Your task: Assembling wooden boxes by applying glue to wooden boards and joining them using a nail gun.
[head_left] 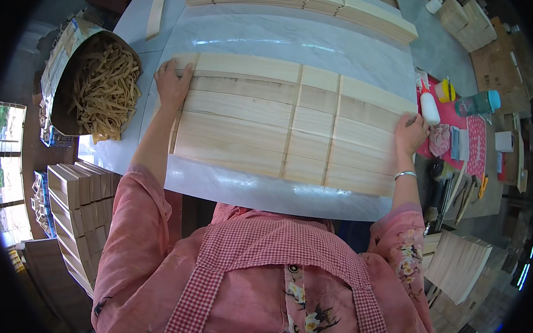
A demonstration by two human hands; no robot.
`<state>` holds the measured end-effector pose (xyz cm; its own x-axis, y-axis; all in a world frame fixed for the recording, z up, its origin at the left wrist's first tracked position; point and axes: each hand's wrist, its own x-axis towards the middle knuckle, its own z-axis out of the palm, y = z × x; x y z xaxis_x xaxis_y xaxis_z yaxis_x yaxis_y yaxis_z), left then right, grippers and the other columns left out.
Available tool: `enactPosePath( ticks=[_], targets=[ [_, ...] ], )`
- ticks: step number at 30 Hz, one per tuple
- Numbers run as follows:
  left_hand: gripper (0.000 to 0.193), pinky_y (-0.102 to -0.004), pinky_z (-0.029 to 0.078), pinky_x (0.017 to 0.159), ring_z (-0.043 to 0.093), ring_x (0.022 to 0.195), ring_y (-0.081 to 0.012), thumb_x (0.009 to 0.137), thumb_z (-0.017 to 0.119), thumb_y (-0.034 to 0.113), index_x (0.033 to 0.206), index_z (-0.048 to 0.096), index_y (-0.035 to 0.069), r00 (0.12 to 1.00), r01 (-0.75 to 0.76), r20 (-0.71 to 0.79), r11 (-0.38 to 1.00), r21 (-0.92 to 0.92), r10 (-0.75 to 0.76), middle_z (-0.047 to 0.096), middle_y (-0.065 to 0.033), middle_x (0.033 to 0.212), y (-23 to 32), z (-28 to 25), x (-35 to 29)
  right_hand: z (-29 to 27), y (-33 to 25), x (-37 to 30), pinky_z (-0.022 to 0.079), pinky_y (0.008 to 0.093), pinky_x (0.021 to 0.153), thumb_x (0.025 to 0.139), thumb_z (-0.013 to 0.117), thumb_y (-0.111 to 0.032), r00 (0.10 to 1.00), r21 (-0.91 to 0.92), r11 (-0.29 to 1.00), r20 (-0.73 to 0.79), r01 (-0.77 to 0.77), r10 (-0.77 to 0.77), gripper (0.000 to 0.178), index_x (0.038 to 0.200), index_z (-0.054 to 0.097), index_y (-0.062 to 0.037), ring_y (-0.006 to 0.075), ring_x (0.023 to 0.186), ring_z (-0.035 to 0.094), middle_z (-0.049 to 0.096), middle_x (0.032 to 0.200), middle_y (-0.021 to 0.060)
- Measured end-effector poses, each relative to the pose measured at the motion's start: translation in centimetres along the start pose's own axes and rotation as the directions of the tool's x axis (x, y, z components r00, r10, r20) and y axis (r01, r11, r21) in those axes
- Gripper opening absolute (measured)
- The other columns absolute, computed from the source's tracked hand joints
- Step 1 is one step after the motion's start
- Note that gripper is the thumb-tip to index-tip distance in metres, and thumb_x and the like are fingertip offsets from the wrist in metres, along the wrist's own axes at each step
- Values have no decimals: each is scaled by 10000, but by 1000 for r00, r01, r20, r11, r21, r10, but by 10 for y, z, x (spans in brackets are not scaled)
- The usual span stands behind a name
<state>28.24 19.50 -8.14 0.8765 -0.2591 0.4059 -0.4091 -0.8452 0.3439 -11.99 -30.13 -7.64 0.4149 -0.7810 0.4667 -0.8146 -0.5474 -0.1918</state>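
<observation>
Clasped at opposite ends by my left hand [173,88] and right hand [411,135], the grooved wooden boards [239,115] lie flat on the pale table [248,186], a board stack [356,11] beyond; even pressure should keep their seams aligned.

A red-checked apron [269,244] overlays a pink floral shirt [249,296], with a silver bangle [405,174].

A panel [239,115] is lying across the table [265,187], the left hand [173,86] resting at its left end, the right hand [412,132] at its right. Behind it, a stack of boards [297,1] is lying. Left of the panel, a box [64,92] is holding strips [106,88], with stacked woodwork [83,209] standing nearer the person. Beyond the right hand, a squeeze bottle [429,108] is sitting left of a drinking bottle [474,104]
</observation>
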Motion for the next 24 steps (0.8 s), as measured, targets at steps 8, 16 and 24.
enactPosePath(
  ticks=[8, 16, 24],
  targets=[
    [598, -460, 435, 1001, 530, 1131, -424, 904, 646, 454, 1231, 638, -46, 999, -34, -15, 998, 52, 34, 610, -257, 1259, -9, 11, 7, -8, -13, 2, 482, 503, 918, 959, 542, -375, 999, -152, 988, 28, -26, 31, 425, 1068, 680, 12, 447, 1022, 583, 637, 1120, 253],
    [482, -485, 494, 917, 623, 1058, -417, 902, 603, 431, 1111, 680, 3, 988, -39, 151, 979, 202, 8, 666, -228, 1167, 39, -20, -12, -4, -5, 3, 535, 540, 746, 932, 531, -325, 997, -335, 940, 23, 73, -70, 364, 958, 690, 1, 425, 940, 632, 651, 1145, 227],
    [988, -613, 167, 1214, 169, 1544, -371, 808, 661, 653, 1536, 369, 52, 405, -699, 307, 508, -503, 861, 271, -151, 1648, 197, -71, -188, 2, -111, -20, 443, 490, 1033, 973, 575, -284, 785, 163, 769, -68, 618, -616, 438, 1332, 584, -32, 391, 1230, 538, 572, 1345, 168]
  ],
)
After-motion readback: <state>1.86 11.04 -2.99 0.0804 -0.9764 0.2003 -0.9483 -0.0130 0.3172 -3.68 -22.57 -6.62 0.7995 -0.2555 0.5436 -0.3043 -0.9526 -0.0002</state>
